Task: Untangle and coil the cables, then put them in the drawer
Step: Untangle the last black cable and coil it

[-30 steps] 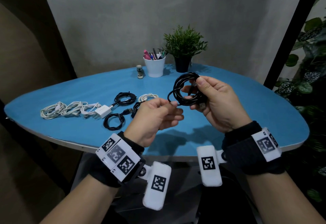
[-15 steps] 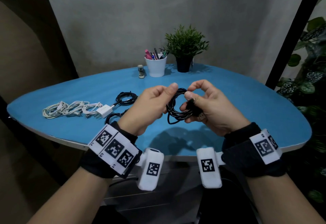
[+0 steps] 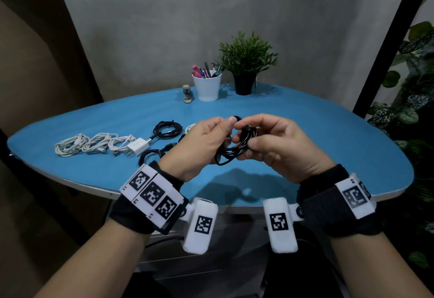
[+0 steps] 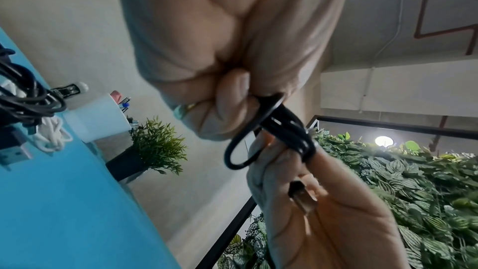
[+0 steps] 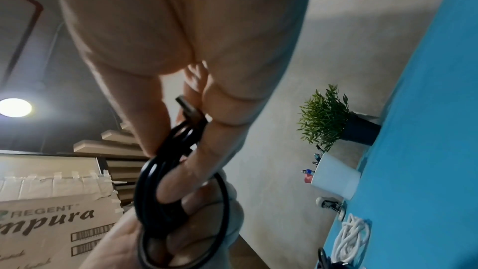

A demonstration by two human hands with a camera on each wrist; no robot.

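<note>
the left hand (image 3: 199, 142) hides part of a white cable coil (image 3: 190, 128); black cable (image 3: 231, 152) partly hidden by fingers (image 3: 256, 143)

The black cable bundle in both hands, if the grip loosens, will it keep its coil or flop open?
The black cable probably springs loose: its loops are uneven and nothing visible ties them. It looks thin and floppy, sagging below the left hand and right hand. Likely light.
</note>
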